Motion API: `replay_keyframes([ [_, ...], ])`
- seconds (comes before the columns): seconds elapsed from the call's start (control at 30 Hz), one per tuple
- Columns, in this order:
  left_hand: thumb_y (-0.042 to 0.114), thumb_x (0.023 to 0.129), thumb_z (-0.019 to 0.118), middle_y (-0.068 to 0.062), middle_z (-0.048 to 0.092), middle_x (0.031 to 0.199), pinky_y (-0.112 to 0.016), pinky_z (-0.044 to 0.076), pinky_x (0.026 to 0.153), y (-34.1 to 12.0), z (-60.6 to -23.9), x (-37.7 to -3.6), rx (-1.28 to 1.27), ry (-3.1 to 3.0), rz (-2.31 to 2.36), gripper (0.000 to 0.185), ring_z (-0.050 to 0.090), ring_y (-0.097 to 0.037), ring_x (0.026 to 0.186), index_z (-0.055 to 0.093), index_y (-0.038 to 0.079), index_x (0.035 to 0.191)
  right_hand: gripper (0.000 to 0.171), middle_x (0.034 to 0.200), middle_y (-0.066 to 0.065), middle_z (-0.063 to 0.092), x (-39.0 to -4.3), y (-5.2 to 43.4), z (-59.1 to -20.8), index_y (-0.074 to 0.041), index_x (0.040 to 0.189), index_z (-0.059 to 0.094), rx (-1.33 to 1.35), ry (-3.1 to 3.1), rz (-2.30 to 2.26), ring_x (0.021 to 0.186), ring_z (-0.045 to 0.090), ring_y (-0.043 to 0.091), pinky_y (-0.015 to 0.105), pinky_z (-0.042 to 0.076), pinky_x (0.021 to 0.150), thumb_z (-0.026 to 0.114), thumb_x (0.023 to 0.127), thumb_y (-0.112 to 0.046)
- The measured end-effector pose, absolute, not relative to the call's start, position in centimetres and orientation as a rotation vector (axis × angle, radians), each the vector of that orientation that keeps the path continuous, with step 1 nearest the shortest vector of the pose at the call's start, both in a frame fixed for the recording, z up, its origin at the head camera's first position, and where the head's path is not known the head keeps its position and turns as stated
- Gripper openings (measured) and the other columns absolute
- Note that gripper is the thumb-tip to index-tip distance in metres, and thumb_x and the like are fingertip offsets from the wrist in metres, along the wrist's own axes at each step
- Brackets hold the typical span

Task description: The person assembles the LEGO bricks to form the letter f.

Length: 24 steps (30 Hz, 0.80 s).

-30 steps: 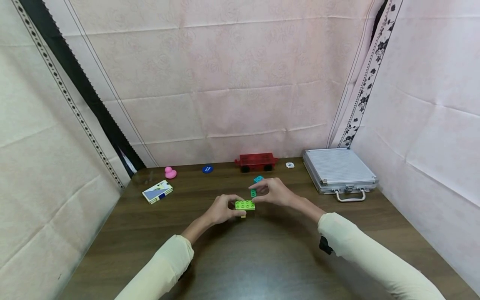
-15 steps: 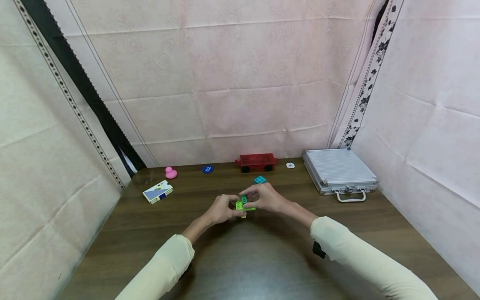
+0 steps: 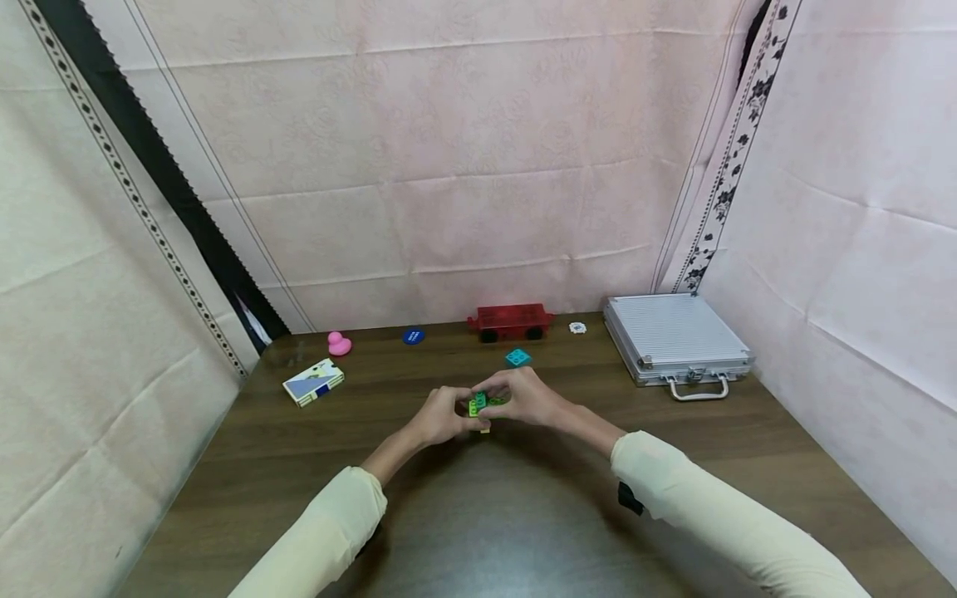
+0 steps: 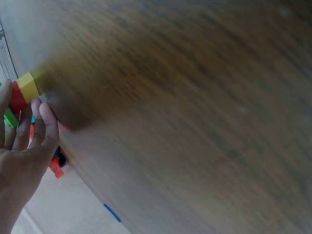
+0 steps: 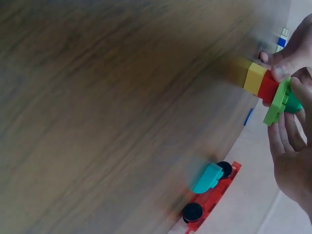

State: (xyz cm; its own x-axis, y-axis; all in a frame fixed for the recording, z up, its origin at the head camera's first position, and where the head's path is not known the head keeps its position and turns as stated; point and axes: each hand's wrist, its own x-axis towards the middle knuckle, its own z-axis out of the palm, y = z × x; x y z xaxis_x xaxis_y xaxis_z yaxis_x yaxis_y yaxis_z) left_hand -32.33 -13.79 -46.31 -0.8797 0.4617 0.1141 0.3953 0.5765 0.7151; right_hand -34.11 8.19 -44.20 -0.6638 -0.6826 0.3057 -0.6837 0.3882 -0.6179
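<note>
Between both hands stands a stack of toy bricks: a yellow brick (image 5: 254,78) at the bottom on the table, a red brick (image 5: 268,88) over it, then a wide lime-green brick (image 5: 276,106). A small dark green brick (image 5: 293,103) sits at the lime brick's studs. My left hand (image 3: 439,417) grips the stack from the left, thumb at the red brick. From the right, my right hand (image 3: 529,397) pinches the dark green brick between thumb and fingers; whether it is fully seated cannot be seen. A turquoise brick (image 3: 517,357) lies just behind the right hand.
At the back stand a red toy wagon (image 3: 512,321) with black wheels, a blue disc (image 3: 414,336), a white chip (image 3: 577,328) and a pink duck (image 3: 339,344). A small box (image 3: 312,382) lies at left, a silver case (image 3: 676,336) at right. Cloth hangs around the table.
My right hand has moved left, bringing the dark green brick from beside the turquoise brick onto the lime-green brick. The left hand has stayed in place around the stack.
</note>
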Motion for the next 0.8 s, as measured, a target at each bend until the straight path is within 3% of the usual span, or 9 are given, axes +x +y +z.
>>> replay_keyframes([
  [0.4,0.022,0.091,0.084,0.002,0.075,0.097,-0.026,0.056,0.071,-13.9,-46.4,-32.2,0.745,2.693,1.218,0.025,0.069,-0.016,0.087,0.074,0.011,0.112,0.034,0.113,0.007,0.077,-34.3,8.4,-45.0,-0.009,0.121,0.077,1.23,-2.61,1.19,0.1,0.075,0.019,0.026,0.059,0.082,0.085,0.089,-0.015],
  [0.8,0.021,0.09,0.084,0.002,0.075,0.095,-0.027,0.057,0.075,-13.8,-46.4,-32.5,0.724,2.689,1.229,0.03,0.068,-0.011,0.087,0.075,0.009,0.116,0.037,0.117,0.002,0.076,-34.4,8.7,-45.3,-0.012,0.124,0.076,1.229,-2.624,1.173,0.103,0.074,0.014,0.026,0.059,0.081,0.085,0.089,-0.021],
])
